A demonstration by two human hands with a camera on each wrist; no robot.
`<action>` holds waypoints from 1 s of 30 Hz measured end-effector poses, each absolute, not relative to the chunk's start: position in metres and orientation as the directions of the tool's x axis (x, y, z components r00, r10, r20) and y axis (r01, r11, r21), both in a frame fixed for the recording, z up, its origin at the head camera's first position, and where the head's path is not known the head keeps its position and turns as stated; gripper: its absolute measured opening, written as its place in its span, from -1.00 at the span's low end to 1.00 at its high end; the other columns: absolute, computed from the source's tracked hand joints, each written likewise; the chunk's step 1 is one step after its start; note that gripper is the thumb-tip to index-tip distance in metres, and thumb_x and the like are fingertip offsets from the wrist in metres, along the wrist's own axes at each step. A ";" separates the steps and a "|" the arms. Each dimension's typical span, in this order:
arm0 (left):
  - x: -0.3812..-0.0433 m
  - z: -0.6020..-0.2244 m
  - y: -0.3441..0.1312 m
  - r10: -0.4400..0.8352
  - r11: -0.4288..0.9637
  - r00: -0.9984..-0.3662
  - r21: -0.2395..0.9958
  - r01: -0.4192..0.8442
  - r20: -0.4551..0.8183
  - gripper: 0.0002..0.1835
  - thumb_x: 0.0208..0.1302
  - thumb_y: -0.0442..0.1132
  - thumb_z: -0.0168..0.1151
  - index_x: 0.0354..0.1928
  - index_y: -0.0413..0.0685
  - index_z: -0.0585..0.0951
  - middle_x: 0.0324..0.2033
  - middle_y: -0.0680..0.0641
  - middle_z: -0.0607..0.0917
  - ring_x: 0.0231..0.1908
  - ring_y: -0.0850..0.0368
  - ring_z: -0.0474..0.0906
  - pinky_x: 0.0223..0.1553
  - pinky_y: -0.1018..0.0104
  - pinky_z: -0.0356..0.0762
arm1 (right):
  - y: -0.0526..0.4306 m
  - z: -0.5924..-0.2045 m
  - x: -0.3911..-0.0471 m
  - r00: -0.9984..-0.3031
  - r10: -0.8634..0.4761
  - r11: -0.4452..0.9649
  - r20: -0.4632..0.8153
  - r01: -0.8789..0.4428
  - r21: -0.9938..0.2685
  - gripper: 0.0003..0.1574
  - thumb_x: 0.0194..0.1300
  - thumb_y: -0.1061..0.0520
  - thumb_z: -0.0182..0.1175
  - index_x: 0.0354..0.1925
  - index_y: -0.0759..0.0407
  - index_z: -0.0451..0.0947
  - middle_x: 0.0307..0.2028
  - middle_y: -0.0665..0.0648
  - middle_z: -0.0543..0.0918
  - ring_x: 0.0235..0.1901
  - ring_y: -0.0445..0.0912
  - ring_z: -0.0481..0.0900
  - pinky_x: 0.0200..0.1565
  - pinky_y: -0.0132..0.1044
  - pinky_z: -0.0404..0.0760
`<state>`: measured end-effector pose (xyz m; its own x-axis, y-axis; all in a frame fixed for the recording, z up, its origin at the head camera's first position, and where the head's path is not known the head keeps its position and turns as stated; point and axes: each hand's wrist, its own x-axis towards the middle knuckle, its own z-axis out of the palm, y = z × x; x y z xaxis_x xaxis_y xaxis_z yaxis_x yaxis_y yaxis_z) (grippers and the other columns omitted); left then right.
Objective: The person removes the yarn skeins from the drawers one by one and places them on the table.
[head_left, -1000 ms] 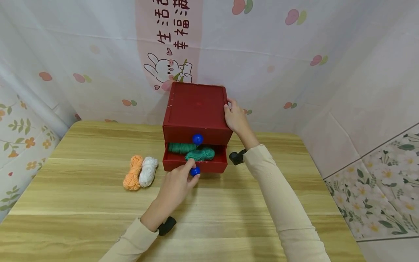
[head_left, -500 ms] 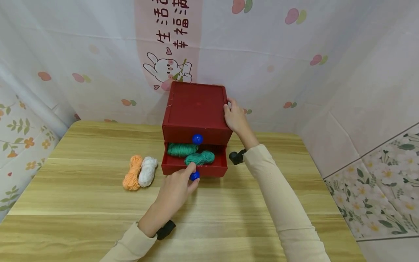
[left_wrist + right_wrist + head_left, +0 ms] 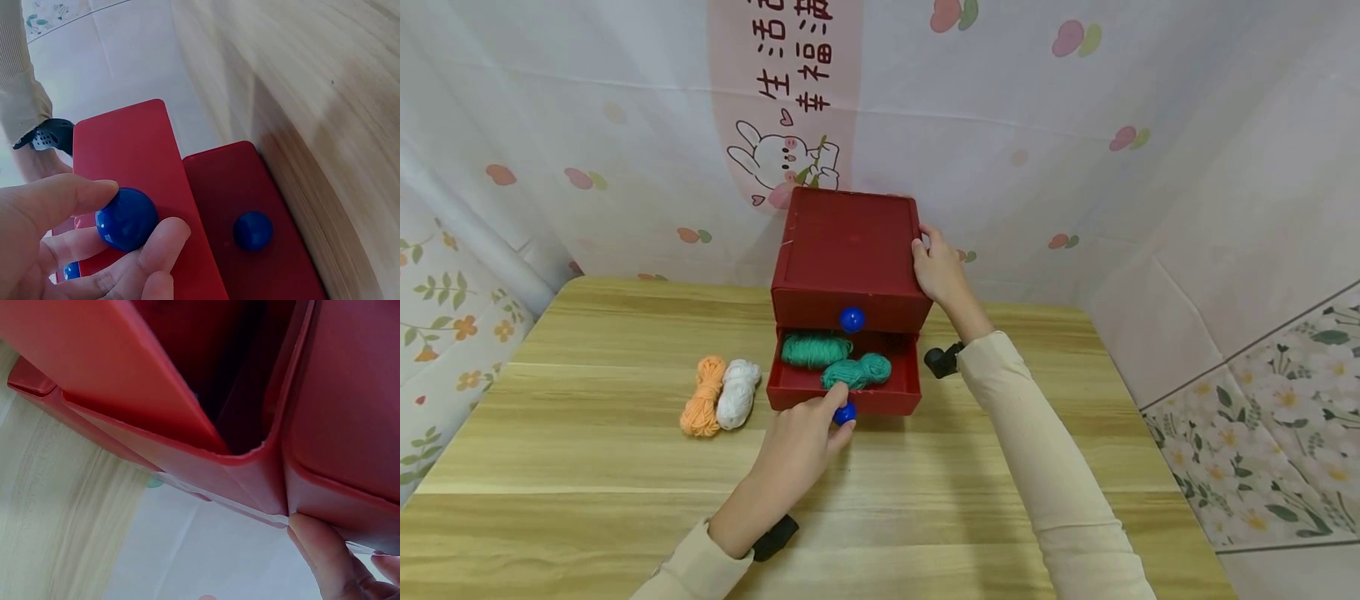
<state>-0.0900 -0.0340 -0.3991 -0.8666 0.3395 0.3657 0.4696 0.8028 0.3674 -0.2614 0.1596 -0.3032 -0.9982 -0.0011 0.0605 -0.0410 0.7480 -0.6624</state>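
My left hand [image 3: 797, 442] pinches the blue round knob [image 3: 127, 219] of a pulled-out red drawer [image 3: 880, 403]. That drawer belongs to a red drawer box [image 3: 850, 242] on the table. Two green yarn skeins lie inside it: one [image 3: 815, 350] at the back left, the other [image 3: 857, 372] nearer the front. Above it, a drawer with another blue knob [image 3: 852, 319] is in place. A lower drawer [image 3: 240, 187], with its own knob, shows in the left wrist view. My right hand [image 3: 940, 268] rests against the box's right side, fingertips at the top edge; some fingers are hidden.
Left of the box, an orange yarn skein [image 3: 703, 397] and a white yarn skein [image 3: 739, 395] lie side by side on the wooden table [image 3: 587, 433]. A printed curtain [image 3: 970, 150] hangs close behind the box. Each wrist wears a black camera [image 3: 775, 538].
My left hand has moved toward me, drawing the drawer further out. More of both green skeins shows. The right hand and the box stay where they were.
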 end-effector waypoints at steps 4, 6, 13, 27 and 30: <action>-0.086 -0.399 -0.035 0.341 0.802 -0.867 0.368 0.470 0.364 -0.70 0.13 -0.13 0.33 -0.31 0.01 0.36 -0.74 0.15 0.24 -0.74 0.31 0.13 -0.75 0.52 -0.01 | 0.160 -0.304 -0.261 -0.999 0.000 0.750 0.054 -0.035 -0.660 -0.38 0.49 -0.05 -0.33 0.42 0.11 0.00 0.24 0.27 0.38 0.20 0.07 0.37 0.21 0.00 0.31; -0.083 -0.400 -0.035 0.342 0.804 -0.867 0.365 0.469 0.363 -0.70 0.12 -0.12 0.33 -0.32 0.01 0.36 -0.74 0.16 0.23 -0.74 0.32 0.11 -0.75 0.52 -0.03 | 0.160 -0.304 -0.261 -0.999 0.000 0.750 0.054 -0.036 -0.660 -0.38 0.48 -0.05 -0.32 0.42 0.11 0.00 0.24 0.27 0.38 0.21 0.07 0.36 0.21 -0.01 0.30; -0.074 -0.399 -0.036 0.337 0.807 -0.880 0.380 0.453 0.335 -0.71 0.12 -0.11 0.33 -0.32 0.05 0.38 -0.75 0.17 0.22 -0.75 0.32 0.09 -0.75 0.51 -0.02 | 0.160 -0.303 -0.261 -0.998 0.002 0.746 0.058 -0.037 -0.665 -0.38 0.48 -0.04 -0.32 0.41 0.12 0.00 0.24 0.28 0.38 0.21 0.07 0.36 0.23 -0.02 0.30; -0.061 -0.396 -0.036 0.341 0.823 -0.892 0.364 0.436 0.296 -0.71 0.10 -0.09 0.35 -0.31 0.07 0.41 -0.76 0.18 0.22 -0.75 0.33 0.09 -0.74 0.52 0.00 | 0.159 -0.303 -0.262 -0.998 0.002 0.745 0.064 -0.041 -0.665 -0.38 0.48 -0.04 -0.31 0.41 0.13 0.01 0.24 0.27 0.38 0.21 0.07 0.37 0.22 -0.01 0.31; -0.058 -0.396 -0.037 0.345 0.824 -0.895 0.365 0.433 0.283 -0.71 0.10 -0.08 0.35 -0.30 0.08 0.41 -0.76 0.19 0.22 -0.75 0.33 0.09 -0.74 0.52 0.01 | 0.159 -0.302 -0.262 -0.998 0.005 0.746 0.057 -0.034 -0.665 -0.38 0.48 -0.04 -0.32 0.41 0.12 0.00 0.25 0.27 0.37 0.21 0.07 0.36 0.22 0.00 0.30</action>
